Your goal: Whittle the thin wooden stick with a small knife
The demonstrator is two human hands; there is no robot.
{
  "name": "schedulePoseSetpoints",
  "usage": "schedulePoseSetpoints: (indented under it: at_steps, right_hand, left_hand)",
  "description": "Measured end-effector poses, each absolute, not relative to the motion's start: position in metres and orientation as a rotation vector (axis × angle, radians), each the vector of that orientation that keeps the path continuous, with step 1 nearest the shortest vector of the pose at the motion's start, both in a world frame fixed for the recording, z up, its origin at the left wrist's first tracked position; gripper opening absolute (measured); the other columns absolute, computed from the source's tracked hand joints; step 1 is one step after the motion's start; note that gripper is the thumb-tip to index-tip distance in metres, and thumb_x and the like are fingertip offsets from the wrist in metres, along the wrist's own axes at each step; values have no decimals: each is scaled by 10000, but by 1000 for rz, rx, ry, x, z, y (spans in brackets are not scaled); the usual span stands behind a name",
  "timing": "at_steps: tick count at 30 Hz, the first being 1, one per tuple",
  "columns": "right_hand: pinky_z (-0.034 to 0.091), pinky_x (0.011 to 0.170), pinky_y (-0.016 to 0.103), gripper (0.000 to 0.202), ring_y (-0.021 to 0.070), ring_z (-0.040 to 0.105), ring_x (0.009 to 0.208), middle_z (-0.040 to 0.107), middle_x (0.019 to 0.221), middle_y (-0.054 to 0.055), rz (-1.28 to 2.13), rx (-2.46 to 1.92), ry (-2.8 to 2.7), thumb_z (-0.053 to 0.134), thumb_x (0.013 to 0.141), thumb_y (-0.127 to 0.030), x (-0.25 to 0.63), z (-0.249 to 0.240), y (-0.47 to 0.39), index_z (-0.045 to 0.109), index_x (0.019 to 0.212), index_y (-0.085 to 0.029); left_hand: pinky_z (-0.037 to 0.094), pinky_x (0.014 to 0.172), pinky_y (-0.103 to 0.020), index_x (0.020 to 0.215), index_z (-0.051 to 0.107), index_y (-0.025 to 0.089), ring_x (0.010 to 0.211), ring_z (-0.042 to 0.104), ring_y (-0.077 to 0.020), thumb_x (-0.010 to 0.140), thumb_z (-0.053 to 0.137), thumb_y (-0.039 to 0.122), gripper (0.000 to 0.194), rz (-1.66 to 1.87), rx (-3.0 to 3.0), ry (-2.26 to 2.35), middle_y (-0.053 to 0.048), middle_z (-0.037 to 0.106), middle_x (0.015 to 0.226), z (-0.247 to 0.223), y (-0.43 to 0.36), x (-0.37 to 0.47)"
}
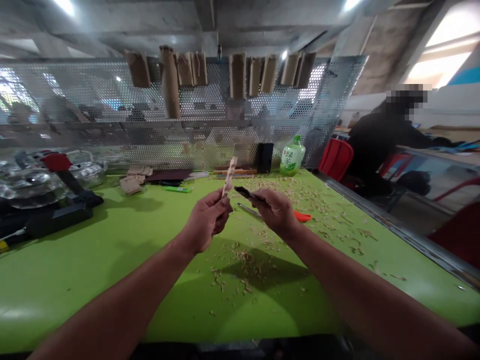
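Toward the front edge of the desk, a loose heap of shavings, lying below both hands, probably dropped straight from the work. Above the heap, in the left hand, a notched stick: gripped by the lower end, fingers wrapped firmly round, thumb pressed across, leaving the upper length bare, likely for steadiness and free access to the notches. Just beside, in the right hand, a dark tool, fingers curled tightly around the rear, tip aimed at the stick across a small gap, seemingly for control close to the point; exact kind hard to tell. Beneath that hand, a silver rod and something orange, probably set down within easy reach; joined or separate, unclear. Well off to the left, a black clamp-like tool with a red top. Farther back, a green cutter, pale flat pieces, a black box and a green bottle, presumably parked out of the hands' way. Behind, a metal screen, with bamboo-like pieces hung high, perhaps for storage. Off to the right, beyond the desk, a red chair and a person in dark clothing.
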State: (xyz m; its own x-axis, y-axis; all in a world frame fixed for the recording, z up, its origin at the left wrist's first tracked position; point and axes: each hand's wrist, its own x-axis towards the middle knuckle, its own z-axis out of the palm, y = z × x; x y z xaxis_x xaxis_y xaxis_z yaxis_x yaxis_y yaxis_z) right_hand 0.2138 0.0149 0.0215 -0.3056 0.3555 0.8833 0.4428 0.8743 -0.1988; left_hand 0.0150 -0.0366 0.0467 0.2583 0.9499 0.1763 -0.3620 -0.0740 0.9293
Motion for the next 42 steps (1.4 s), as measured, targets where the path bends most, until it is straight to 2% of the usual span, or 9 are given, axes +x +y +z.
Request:
schedulePoseSetpoints:
  at_steps: [8,16,21,23,25,27,34,38,42]
  right_hand:
    - [414,567,240,103,114,553,603,622,689,-4,-76,-562,-1895,528,923,-254,207,26,3,601,868,-207]
    - [368,592,251,95,133,530,648,627,742,27,-253,-623,-2119,495,899,-183,198,27,0,584,869,-199]
    - [334,563,246,123,124,486,610,595,701,14,-288,-624,-2147,479,896,-184,205,24,4,587,841,-202]
    - [332,549,240,146,115,472,582,576,662,4,-279,-631,-2120,478,894,-179,211,21,11,580,791,-199]
    - [340,534,233,158,108,471,556,563,627,-7,-240,-643,-2040,490,893,-187,215,20,16,574,760,-198]
    - [363,529,231,139,108,492,546,569,615,-15,-186,-634,-1935,507,899,-213,216,21,18,583,783,-200]
    - [412,566,247,117,118,546,586,619,665,-8,-166,-540,-1916,532,918,-251,209,26,7,591,825,-213]
    - [380,573,246,112,121,521,604,599,676,5,-206,-548,-2051,509,904,-196,205,24,7,577,814,-201]
    - [334,558,244,117,125,503,613,604,702,17,-285,-619,-2176,480,883,-158,198,27,4,575,826,-194]
  left_hand:
    - [136,337,-156,843,543,190,367,212,-19,790,689,383,248,1191,1209,706,100,309,529,40,-38,25]
    - [137,370,-165,731,498,189,383,206,-25,766,693,373,270,1179,1230,875,108,264,488,28,-45,42]
    - [122,351,-163,787,517,194,364,201,-25,769,684,361,237,1162,1128,825,110,281,499,34,-46,36]
    - [118,335,-163,911,564,191,359,191,-27,800,654,352,215,1179,1123,780,107,311,519,40,-44,28]
    - [138,336,-152,1100,566,203,372,210,-27,813,645,307,315,1223,1148,687,102,338,556,44,-42,21]
    - [145,335,-148,1145,556,207,380,220,-25,819,643,300,350,1231,1153,647,96,355,582,46,-40,18]
    - [121,326,-154,915,553,199,367,195,-22,800,676,357,230,1187,1146,698,101,312,542,39,-40,26]
    - [123,344,-162,752,498,191,368,214,-20,767,699,368,269,1168,1186,817,106,286,506,33,-42,36]
    - [131,355,-169,773,523,184,358,210,-18,743,712,352,254,1182,1213,897,116,288,478,27,-43,42]
